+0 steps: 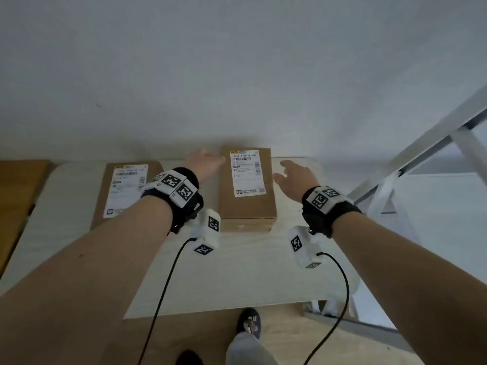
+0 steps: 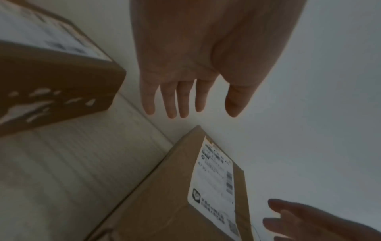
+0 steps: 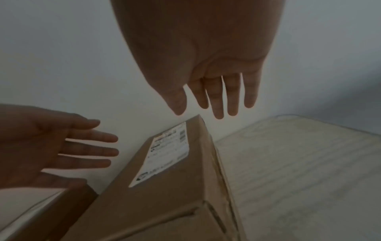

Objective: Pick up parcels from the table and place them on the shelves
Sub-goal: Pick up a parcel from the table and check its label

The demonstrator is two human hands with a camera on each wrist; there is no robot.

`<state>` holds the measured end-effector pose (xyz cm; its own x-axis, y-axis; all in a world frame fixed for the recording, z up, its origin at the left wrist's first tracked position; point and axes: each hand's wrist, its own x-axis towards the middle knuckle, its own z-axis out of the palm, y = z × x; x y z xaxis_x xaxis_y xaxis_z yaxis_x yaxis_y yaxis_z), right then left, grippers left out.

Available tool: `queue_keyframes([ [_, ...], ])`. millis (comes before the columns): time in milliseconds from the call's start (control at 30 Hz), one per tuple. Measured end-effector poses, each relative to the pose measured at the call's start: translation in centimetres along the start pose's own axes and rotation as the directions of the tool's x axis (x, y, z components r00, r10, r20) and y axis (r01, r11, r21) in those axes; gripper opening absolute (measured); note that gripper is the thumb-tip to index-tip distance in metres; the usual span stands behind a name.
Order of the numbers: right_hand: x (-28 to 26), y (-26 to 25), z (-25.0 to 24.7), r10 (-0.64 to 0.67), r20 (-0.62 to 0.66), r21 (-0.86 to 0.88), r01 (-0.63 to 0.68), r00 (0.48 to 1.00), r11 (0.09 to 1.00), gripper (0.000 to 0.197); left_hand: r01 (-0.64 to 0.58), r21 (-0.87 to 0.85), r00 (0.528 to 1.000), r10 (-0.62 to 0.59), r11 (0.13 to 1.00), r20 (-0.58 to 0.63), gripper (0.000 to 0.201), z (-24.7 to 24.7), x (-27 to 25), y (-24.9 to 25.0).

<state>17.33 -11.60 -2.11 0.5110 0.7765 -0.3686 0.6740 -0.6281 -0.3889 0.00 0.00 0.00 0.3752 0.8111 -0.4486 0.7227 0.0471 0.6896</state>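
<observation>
A brown cardboard parcel (image 1: 247, 204) with a white shipping label lies on the pale table (image 1: 237, 272), its far end near the wall. My left hand (image 1: 204, 162) hovers by its left far corner, fingers straight and spread, palm facing the parcel. My right hand (image 1: 293, 177) hovers off its right side, fingers also straight. Neither hand touches it. The left wrist view has the same parcel (image 2: 164, 203) below my left hand (image 2: 185, 101); the right wrist view has this parcel (image 3: 175, 187) under my right hand (image 3: 214, 101). A second, flatter labelled parcel (image 1: 126, 191) lies to the left.
A white metal shelf frame (image 1: 421, 164) stands to the right of the table. A white wall rises right behind the table. A brown wooden surface (image 1: 18, 193) adjoins the table's left edge. My leg and shoe (image 1: 249, 325) are on the wooden floor below.
</observation>
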Motion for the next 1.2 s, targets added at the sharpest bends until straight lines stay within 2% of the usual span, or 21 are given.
queue_keyframes([
  [100,1.5,0.9,0.4,0.008,0.100,0.009,-0.009,0.995,1.000,0.061,0.086,-0.077,0.996,-0.083,0.993,0.043,0.052,1.2,1.1,-0.1],
  [233,2.6,1.4,1.1,0.010,0.228,0.029,-0.017,0.974,0.999,0.062,0.209,-0.154,0.973,-0.188,0.966,0.136,0.058,2.9,2.3,-0.5],
  [367,3.5,2.0,1.9,-0.012,0.312,0.033,0.002,0.950,0.999,0.061,0.283,-0.212,0.947,-0.237,0.936,0.218,0.031,3.8,3.2,-0.3],
  [467,4.0,2.0,2.2,-0.022,0.326,0.084,-0.006,0.945,0.996,0.061,0.300,-0.225,0.943,-0.253,0.927,0.217,0.030,4.0,3.4,-0.2],
  [600,4.5,1.9,2.3,-0.018,0.324,0.171,-0.039,0.946,0.985,0.055,0.314,-0.228,0.940,-0.268,0.922,0.212,0.036,4.0,3.5,0.0],
  [700,4.7,1.7,2.4,-0.001,0.305,0.258,-0.082,0.952,0.963,0.054,0.271,-0.238,0.956,-0.231,0.933,0.181,0.040,4.2,3.2,0.5],
  [833,4.5,1.1,1.9,0.015,0.224,0.397,-0.105,0.975,0.912,0.055,0.199,-0.307,0.979,-0.173,0.931,0.110,0.035,4.0,2.3,1.4],
  [967,3.4,0.5,0.6,0.011,0.117,0.527,-0.072,0.993,0.847,0.055,0.137,-0.400,0.990,-0.131,0.906,0.042,0.042,2.5,1.2,2.1],
  [1067,2.3,-0.3,-0.8,0.022,0.054,0.632,-0.051,0.998,0.773,0.055,0.112,-0.472,0.991,-0.131,0.874,-0.008,0.050,0.8,-0.1,2.5],
  [1200,0.1,-1.9,-3.2,0.023,0.012,0.796,-0.023,1.000,0.605,0.051,0.048,-0.520,0.995,-0.089,0.853,-0.053,0.043,-1.5,-2.3,3.1],
])
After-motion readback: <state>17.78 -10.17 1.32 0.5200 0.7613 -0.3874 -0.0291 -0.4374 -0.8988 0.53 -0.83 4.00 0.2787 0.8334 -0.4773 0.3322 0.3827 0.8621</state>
